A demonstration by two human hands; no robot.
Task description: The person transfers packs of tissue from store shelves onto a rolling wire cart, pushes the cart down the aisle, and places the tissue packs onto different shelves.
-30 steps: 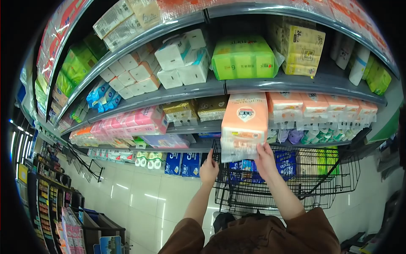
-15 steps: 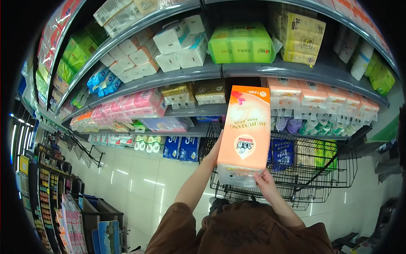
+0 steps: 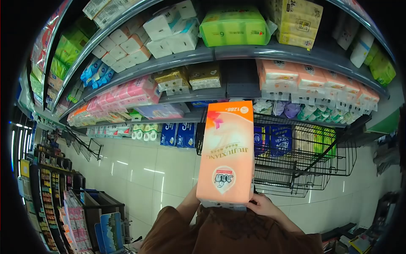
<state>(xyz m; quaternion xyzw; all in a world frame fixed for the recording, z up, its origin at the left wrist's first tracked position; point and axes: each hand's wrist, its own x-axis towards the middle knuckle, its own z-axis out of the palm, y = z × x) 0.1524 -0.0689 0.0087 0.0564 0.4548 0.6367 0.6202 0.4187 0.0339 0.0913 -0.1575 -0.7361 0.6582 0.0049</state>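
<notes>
A long orange tissue pack [image 3: 228, 152] with a logo and "1288" printed on it is held close to my brown shirt, its far end pointing at the shelves. At its near right corner, my right hand [image 3: 261, 205] grips the edge, fingers partly under it. The pack hides my left hand; only the left forearm shows, running in under its near left side. A bare gap [image 3: 242, 78] lies on the middle shelf, between gold packs [image 3: 204, 76] and a row of orange packs [image 3: 279, 77].
Black wire baskets [image 3: 304, 156] stand in front of the lower shelf at the right. Green [image 3: 234, 27] and yellow [image 3: 299, 23] packs sit on the upper shelf. At the lower left is a dark display bin [image 3: 99, 207]; a wire rack [image 3: 84, 144] stands beyond it.
The orange pack has come off the middle shelf and moved down toward my body. My left hand, earlier pointing beside it, has gone out of sight under it. My right hand has stayed at its near edge.
</notes>
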